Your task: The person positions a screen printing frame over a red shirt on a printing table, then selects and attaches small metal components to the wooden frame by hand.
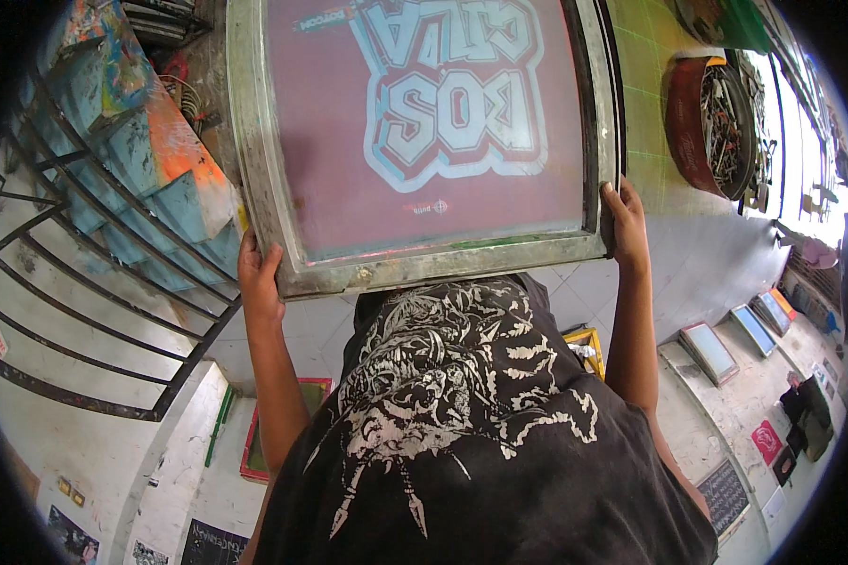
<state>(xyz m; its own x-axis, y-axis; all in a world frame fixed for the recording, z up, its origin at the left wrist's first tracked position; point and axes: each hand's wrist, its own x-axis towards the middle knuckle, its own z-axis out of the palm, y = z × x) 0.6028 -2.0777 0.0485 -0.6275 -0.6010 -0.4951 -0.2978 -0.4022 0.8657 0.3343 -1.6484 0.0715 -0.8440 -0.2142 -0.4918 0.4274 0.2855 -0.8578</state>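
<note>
I hold a large screen-printing frame [283, 217] out in front of me, above my black printed shirt [462, 443]. Its metal rim is worn and its purple mesh carries a pale blue and white lettering stencil. My left hand [257, 278] grips the frame's near left corner from below. My right hand [622, 221] grips the near right corner, fingers wrapped over the rim. Both forearms rise from beside my torso.
A black metal stair railing [85, 311] and paint-stained steps [151, 160] run along the left. A round red tub of tools [711, 122] sits at upper right on a green-tiled surface. Several other framed screens [711, 350] lean along the right; another [254, 443] lies lower left.
</note>
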